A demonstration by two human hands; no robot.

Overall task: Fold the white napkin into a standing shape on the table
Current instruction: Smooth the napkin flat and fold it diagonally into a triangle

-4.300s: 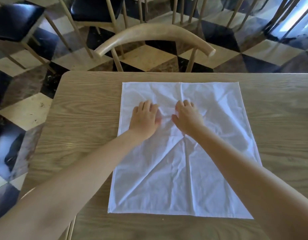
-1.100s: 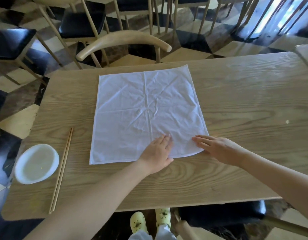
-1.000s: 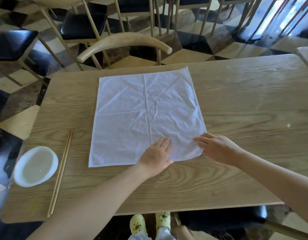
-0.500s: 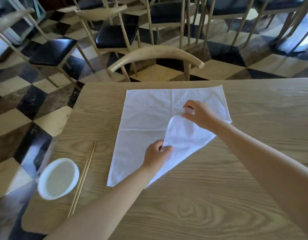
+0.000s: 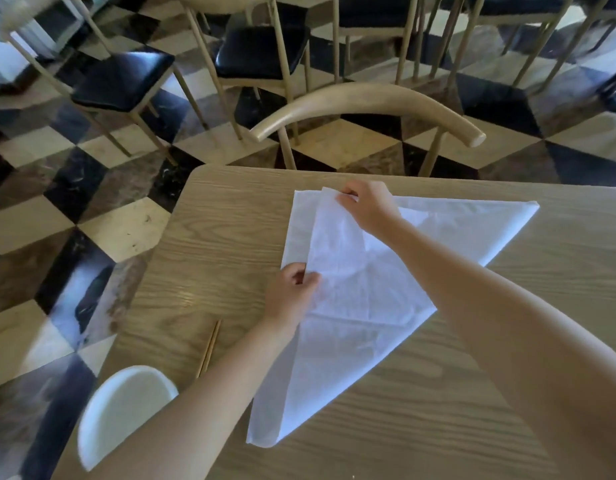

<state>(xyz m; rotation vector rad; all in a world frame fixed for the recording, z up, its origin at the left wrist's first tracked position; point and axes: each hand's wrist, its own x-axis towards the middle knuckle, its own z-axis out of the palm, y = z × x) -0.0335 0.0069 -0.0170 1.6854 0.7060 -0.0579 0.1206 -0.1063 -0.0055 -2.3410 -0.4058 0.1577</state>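
The white napkin [image 5: 362, 292] lies on the wooden table [image 5: 438, 410], folded over diagonally into a rough triangle. My right hand [image 5: 365, 202] pinches the folded-over corner near the napkin's far left corner. My left hand [image 5: 291, 294] pinches the left edge of the upper layer, about halfway down the napkin's left side. One point of the triangle reaches far right, another points toward the near edge.
A white bowl [image 5: 123, 410] and a pair of wooden chopsticks [image 5: 209, 348] lie at the table's near left. A curved wooden chair back [image 5: 365, 102] stands just beyond the far edge. More chairs with black seats stand on the checkered floor.
My right hand carried the lifted corner across to the far left corner, turning the flat square into a triangle. My left hand slid left along the fold's edge.
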